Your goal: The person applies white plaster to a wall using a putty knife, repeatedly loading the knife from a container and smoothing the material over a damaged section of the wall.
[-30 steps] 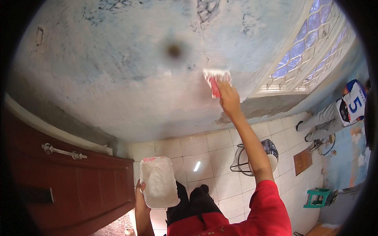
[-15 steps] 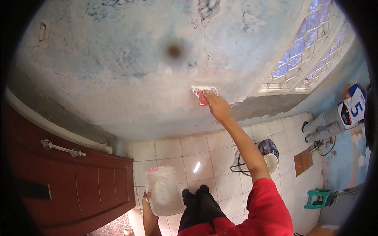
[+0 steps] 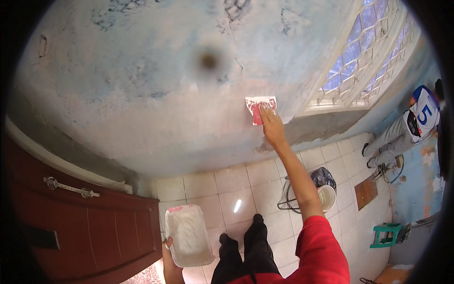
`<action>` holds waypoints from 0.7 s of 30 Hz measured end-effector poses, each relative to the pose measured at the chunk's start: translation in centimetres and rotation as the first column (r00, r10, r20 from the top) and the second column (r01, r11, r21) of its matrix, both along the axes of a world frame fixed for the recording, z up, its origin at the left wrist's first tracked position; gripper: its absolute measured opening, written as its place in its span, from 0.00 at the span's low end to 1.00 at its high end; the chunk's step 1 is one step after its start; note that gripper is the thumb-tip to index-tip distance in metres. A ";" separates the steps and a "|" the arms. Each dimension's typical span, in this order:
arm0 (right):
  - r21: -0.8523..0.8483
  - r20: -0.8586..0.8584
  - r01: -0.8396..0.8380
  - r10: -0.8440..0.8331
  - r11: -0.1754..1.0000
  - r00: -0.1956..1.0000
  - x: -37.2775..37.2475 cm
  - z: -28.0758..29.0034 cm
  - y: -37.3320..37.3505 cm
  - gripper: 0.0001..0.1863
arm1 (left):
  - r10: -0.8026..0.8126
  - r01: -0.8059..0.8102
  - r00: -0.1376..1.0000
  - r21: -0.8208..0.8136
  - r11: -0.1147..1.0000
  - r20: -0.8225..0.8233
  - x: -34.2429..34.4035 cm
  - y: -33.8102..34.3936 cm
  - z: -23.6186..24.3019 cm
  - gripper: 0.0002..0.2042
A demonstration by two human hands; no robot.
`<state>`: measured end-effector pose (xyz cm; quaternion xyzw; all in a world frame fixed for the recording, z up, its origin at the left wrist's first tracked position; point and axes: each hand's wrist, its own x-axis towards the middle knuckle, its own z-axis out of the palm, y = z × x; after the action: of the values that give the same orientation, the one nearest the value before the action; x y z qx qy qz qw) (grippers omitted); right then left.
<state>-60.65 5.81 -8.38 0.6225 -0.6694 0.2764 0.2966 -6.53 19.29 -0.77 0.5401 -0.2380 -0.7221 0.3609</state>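
Note:
A red putty scraper (image 3: 257, 111) with a whitened wide edge rests against the patchy blue and beige wall (image 3: 179, 109). My right hand (image 3: 273, 127) grips it, arm stretched up and forward. Low on the left, my left hand (image 3: 168, 243) holds a white rectangular tub (image 3: 190, 235) by its side. Pale putty coats the inside of the tub, and pink smears mark its far rim. Most of the left hand's fingers are hidden behind the tub.
A brown door (image 3: 109, 227) stands close on the left. Right of my feet are a white bucket (image 3: 326, 198), a black bag (image 3: 323, 177) and a dark hose (image 3: 286, 201). A green stool (image 3: 384, 235) and another person (image 3: 421, 118) are farther right, beyond the grilled window (image 3: 354, 61).
My right hand has slid the scraper to the right along the wall. The tub in my left hand has shifted slightly left and down, and my feet stand farther apart.

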 end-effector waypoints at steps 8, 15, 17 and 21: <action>-0.229 -0.111 -0.067 0.042 0.971 0.993 2.2 16.1 -2.0 0.26 | -0.017 0.019 0.994 0.019 1.000 -0.105 -2.2 -0.3 -0.6 0.40; 0.119 -0.065 -0.091 0.099 0.989 0.993 2.3 0.0 -0.4 0.26 | -0.041 0.042 0.988 0.003 0.999 -0.148 -3.7 -0.2 1.7 0.40; 0.182 0.108 -0.143 0.125 0.973 0.986 0.6 -1.4 1.0 0.28 | -0.036 0.035 0.993 -0.009 0.999 -0.113 -3.9 -0.1 1.6 0.39; -0.005 0.124 -0.153 0.152 0.988 0.981 -1.0 9.2 1.3 0.29 | 0.036 -0.037 0.998 -0.014 0.999 -0.045 -4.0 0.9 2.6 0.39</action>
<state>-61.69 7.09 0.86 0.6541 -0.6376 0.3350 0.2311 -10.53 20.18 1.78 0.5255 -0.2254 -0.7254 0.3833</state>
